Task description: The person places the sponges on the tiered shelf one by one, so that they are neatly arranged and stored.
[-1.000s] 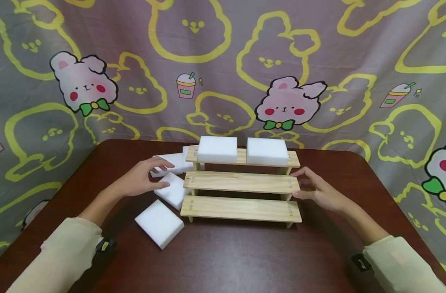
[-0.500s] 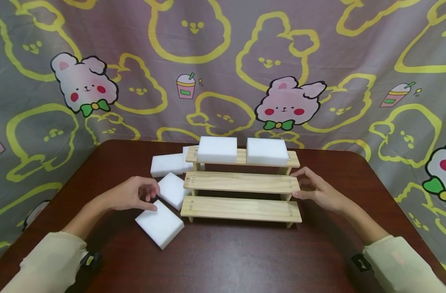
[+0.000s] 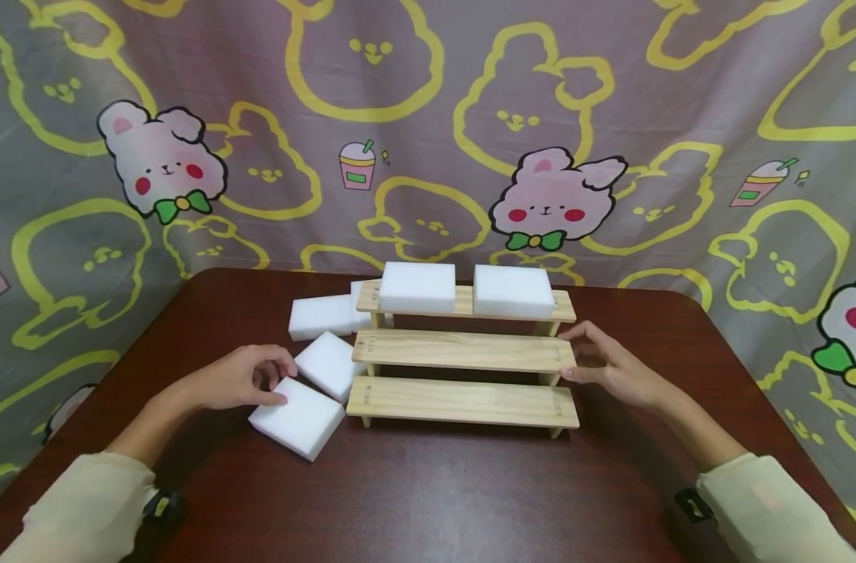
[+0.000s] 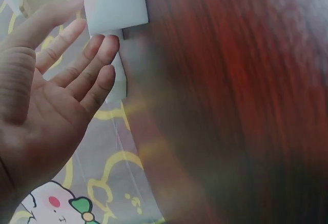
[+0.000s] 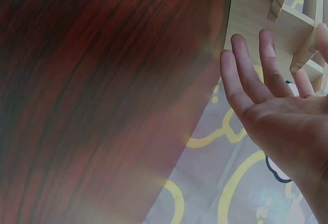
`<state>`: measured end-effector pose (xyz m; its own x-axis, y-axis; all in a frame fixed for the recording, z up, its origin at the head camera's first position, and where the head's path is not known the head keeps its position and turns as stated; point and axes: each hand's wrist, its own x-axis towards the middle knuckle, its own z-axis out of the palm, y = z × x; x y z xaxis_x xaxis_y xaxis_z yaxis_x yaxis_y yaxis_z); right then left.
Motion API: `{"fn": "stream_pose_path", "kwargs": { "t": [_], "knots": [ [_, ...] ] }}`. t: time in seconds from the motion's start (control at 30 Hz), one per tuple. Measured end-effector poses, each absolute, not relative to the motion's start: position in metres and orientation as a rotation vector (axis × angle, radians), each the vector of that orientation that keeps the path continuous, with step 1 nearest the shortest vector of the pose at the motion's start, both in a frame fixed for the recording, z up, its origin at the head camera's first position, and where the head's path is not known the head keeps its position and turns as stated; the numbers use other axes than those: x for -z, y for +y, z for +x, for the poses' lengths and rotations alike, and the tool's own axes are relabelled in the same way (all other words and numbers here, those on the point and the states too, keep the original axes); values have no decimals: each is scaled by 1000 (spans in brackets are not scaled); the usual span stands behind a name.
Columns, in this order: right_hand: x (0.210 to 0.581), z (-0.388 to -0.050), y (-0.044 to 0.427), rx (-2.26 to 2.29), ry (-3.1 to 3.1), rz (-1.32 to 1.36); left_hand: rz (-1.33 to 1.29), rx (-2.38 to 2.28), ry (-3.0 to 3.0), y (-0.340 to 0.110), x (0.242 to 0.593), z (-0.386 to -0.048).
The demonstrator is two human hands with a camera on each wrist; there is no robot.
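Note:
In the head view, the left hand point(image 3: 239, 377) is at the nearest white block point(image 3: 297, 417), its thumb on the block's upper left part and its other fingers loosely bent near the back corner. The left wrist view shows the spread fingers of the left hand point(image 4: 56, 88) beside the block's edge point(image 4: 115, 3). At the right end of the wooden three-step rack point(image 3: 463, 349), the right hand point(image 3: 614, 367) rests its thumb on the middle step's end, fingers relaxed behind. The right wrist view shows the right hand point(image 5: 279, 101) with nothing in its palm.
Two white blocks, one left point(image 3: 418, 287) and one right point(image 3: 513, 289), lie on the top step. More blocks lie left of the rack, one close beside it point(image 3: 329, 364) and one farther back point(image 3: 320, 317). A patterned curtain point(image 3: 428, 141) hangs behind the dark table point(image 3: 442, 493).
The left hand has come down and left from the back blocks to the nearest block. That block has turned and shifted slightly back and left. The right hand stays in place.

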<state>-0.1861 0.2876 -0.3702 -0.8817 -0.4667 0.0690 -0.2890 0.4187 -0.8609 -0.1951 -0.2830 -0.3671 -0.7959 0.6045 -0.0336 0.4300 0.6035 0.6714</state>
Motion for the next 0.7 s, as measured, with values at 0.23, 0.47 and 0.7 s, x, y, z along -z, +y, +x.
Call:
{"fn": "stream_pose_path", "kwargs": {
  "t": [0.23,0.47,0.7],
  "knots": [
    [370,-187,288,1455,2494,-675,805,-882,2733,-299,369,-197],
    [370,-187,288,1442,2499,-668,870,-845,2772,-306,367,-197],
    [370,-187,288,1423,2507,-644,835,-772,2674,-309,362,-195]
  ]
}}
